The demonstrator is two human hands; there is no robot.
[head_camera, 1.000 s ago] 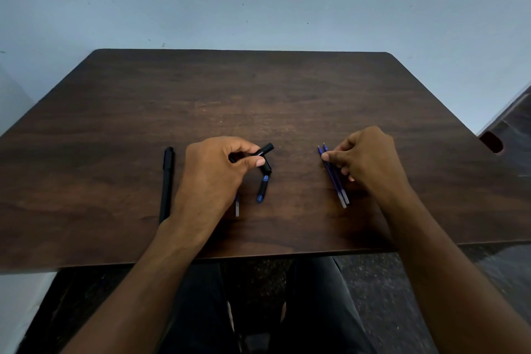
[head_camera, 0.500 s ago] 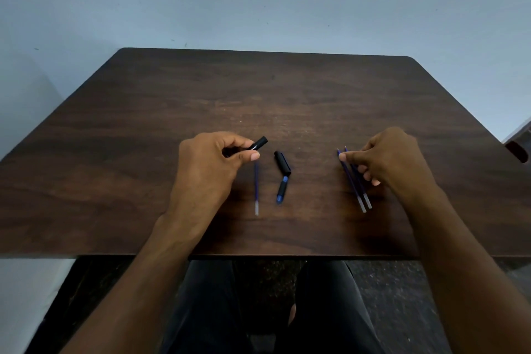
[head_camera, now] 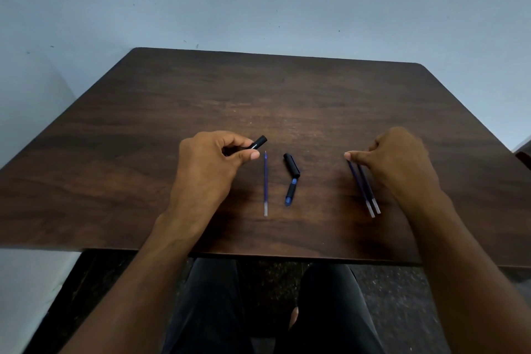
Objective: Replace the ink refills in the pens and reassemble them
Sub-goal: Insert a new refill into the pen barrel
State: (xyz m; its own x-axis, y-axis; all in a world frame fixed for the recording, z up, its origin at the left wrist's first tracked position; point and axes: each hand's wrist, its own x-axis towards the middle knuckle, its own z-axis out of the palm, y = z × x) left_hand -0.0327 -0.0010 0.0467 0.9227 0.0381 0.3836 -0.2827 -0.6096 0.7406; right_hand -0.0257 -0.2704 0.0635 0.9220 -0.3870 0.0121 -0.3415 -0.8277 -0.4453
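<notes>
While the left hand (head_camera: pixel 207 167) grips a black pen barrel (head_camera: pixel 257 143), the right hand (head_camera: pixel 398 164) pinches two blue refills (head_camera: pixel 364 187). Between them lie a loose refill (head_camera: pixel 265 181), cap (head_camera: pixel 291 165) and grip section (head_camera: pixel 290 192), near the table (head_camera: pixel 258 238) front edge; bare wood stretches beyond.

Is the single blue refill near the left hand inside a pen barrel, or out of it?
Out. The refill lies bare on the table, while the left hand holds the black barrel apart from it.

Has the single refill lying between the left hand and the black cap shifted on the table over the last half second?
No. The single refill lies at the same spot and angle beside the cap, so only the head camera moved.
</notes>
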